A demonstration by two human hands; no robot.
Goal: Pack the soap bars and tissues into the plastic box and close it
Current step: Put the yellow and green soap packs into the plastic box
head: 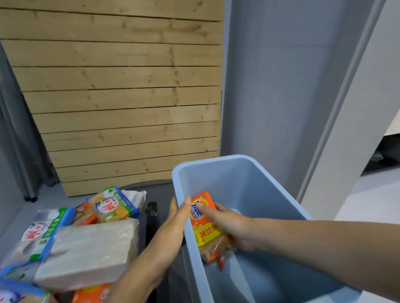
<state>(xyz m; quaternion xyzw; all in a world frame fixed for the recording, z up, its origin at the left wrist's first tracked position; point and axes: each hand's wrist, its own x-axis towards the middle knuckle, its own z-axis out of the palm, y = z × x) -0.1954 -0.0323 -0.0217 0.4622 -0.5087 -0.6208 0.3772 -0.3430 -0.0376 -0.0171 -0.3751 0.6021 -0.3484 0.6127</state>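
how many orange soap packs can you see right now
3. One orange soap pack is in the right hand inside the blue box; one sits in the pile's far part; one lies under the white tissue pack. More may be hidden.

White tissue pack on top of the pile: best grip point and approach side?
Judging from this view: take the tissue pack across its short width, near the middle, coming from above. It lies flat on top of the soap bars with its broad face up and long edges exposed. The left hand, now on the box rim, is nearest; the right hand holds an orange soap bar.
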